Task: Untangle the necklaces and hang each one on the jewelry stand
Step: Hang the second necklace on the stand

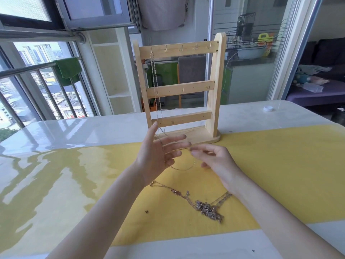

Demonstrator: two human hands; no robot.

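Note:
A wooden jewelry stand [179, 86] with three hook bars stands upright on the table. A thin chain necklace [155, 85] hangs from the leftmost top hook and runs down across my left hand [158, 156]. That hand is spread, fingers straight, with the chain draped over them. A loop of the chain [182, 168] sags below, between both hands. My right hand [214, 159] hovers just right of it, fingers loosely curled; whether it pinches the chain is unclear. A tangled heap of necklaces [207, 209] lies on the yellow mat near my right forearm.
The yellow mat [280, 174] covers the glossy white table [56, 131]. A white bottle cap [268, 108] lies at the far right of the table. A small dark speck [147, 211] sits on the mat. Window railing stands at the left, glass doors behind.

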